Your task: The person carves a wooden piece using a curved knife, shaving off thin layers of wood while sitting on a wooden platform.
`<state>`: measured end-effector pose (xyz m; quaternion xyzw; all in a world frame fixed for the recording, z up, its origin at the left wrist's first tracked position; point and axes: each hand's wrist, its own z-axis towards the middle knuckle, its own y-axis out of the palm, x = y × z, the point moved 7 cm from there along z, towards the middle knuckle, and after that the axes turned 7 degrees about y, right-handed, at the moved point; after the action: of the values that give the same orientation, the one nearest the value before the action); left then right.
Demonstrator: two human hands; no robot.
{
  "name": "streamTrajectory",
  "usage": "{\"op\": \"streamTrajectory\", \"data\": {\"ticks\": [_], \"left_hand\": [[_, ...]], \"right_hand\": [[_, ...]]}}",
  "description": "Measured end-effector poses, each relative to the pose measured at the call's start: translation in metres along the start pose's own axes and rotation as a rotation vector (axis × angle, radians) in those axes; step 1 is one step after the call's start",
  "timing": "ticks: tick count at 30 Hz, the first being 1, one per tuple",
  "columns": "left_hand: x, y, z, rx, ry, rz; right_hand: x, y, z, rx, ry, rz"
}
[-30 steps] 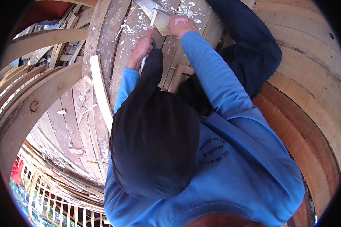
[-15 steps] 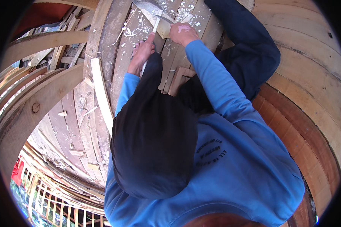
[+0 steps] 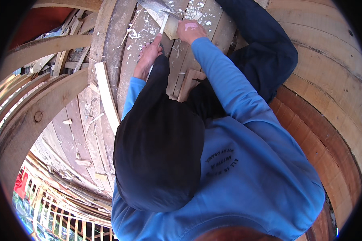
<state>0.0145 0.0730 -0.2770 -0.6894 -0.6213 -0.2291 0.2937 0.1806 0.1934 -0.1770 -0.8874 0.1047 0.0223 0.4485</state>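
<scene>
Both hands have barely shifted in the last second: left hand [image 3: 149, 56] fingers wrap a chisel [image 3: 161, 26], right hand [image 3: 191, 30] pins the block [image 3: 171, 29] amid shavings [image 3: 143, 32].

A pale wooden block [image 3: 172, 27] is held flat against the weathered planks [image 3: 132, 52] at the far middle. A slim white-handled tool [image 3: 161, 28] is laid slanting just left of it, touching it. White wood shavings [image 3: 143, 32] are scattered around both.
</scene>
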Motion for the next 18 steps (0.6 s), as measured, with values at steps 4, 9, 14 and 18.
{"op": "streamTrajectory", "data": {"ticks": [4, 9, 14, 18], "left_hand": [[0.012, 0.006, -0.006, 0.057, 0.007, -0.009], [0.001, -0.003, 0.000, 0.063, -0.006, -0.019], [0.015, 0.004, -0.011, 0.071, -0.003, -0.057], [0.004, -0.007, -0.003, 0.048, -0.004, -0.012]], "right_hand": [[0.000, -0.007, 0.023, -0.044, -0.051, -0.098], [-0.005, -0.007, -0.015, 0.032, -0.047, -0.044], [-0.010, -0.010, 0.018, -0.005, -0.057, -0.055], [-0.007, -0.004, -0.007, 0.050, -0.078, -0.012]]}}
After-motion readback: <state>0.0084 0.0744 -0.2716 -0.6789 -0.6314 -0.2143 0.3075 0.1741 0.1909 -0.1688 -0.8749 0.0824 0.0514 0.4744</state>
